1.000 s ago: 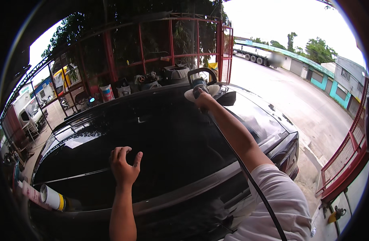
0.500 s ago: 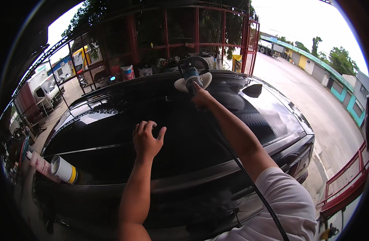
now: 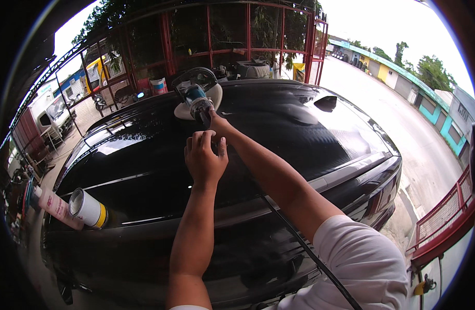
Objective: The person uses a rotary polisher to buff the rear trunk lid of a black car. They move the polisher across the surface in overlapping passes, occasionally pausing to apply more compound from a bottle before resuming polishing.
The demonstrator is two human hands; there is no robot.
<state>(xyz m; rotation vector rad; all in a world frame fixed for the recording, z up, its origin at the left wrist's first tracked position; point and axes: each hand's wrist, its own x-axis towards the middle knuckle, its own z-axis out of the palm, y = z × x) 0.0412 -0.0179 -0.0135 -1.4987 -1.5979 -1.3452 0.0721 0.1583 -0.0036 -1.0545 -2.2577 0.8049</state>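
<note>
My right hand is closed round the rear grip of a blue and black car polisher. The polisher's pale round pad lies against the far part of a glossy black car roof, and its black loop handle points away from me. Held in front of me over the roof, my left hand has nothing in it; its fingers are bent and the thumb stands apart. It is close below my right wrist. A black power cord runs from under my right arm down to the lower edge.
On the roof's near left edge lie a pink bottle and a white can with a yellow band. A dark fin antenna rises at the right. Beyond are a red metal grille, a street and a parked truck.
The polisher has slid left across the far roof with my right hand on it. My left hand has shifted a little right and up, closer to the right wrist.
</note>
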